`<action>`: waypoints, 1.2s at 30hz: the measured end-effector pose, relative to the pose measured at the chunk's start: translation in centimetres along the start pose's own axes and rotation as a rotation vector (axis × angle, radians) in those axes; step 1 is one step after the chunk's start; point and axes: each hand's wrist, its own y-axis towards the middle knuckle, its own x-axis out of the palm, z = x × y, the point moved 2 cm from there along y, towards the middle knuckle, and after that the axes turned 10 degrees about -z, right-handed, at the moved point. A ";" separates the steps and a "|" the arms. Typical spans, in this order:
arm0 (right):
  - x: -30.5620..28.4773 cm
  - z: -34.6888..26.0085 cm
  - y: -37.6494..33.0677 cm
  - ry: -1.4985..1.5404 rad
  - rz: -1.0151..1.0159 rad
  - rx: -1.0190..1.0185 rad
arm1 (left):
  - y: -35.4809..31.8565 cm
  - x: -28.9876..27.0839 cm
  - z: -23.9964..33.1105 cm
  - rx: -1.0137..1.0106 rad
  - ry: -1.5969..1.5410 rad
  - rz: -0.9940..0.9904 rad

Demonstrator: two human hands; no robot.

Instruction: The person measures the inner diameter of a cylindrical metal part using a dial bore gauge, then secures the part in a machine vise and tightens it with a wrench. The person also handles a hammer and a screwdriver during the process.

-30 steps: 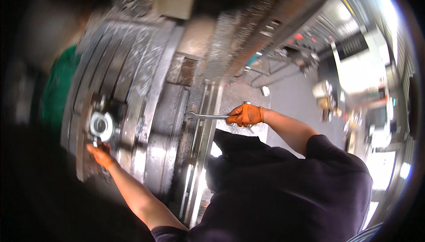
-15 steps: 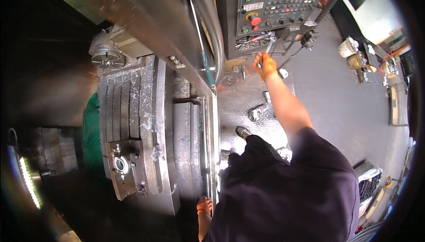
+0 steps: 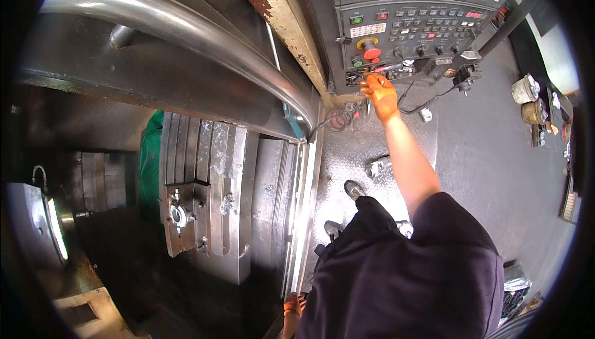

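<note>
Large curved steel guard (image 3: pixel 186 29) arching over machine bay, upper left. Slotted grey fixture block (image 3: pixel 211 196) below, small round fitting (image 3: pixel 179 215) bolted on front. Control panel (image 3: pixel 421 23) upper right above checker-plate floor (image 3: pixel 347 153); red knob (image 3: pixel 372 52) near lower left corner. Right hand (image 3: pixel 380 94), orange glove, stretched to panel's lower edge, fingers curled among clutter there; grip on anything cannot tell. Left hand (image 3: pixel 294 305), orange glove, low by sliding door rail (image 3: pixel 304 215), fingers mostly hidden, openness unclear.
</note>
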 end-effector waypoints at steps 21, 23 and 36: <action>11.1 -2.9 -4.4 -0.211 -0.040 -0.280 | -14.1 -7.5 -7.4 0.590 -0.559 0.722; 16.9 -4.2 -7.7 -0.295 -0.192 -0.407 | -17.9 -9.0 -10.6 0.699 -0.672 0.884; 18.2 -9.7 2.2 -0.408 -0.446 -0.444 | -23.7 -14.9 -17.1 0.626 -0.816 1.471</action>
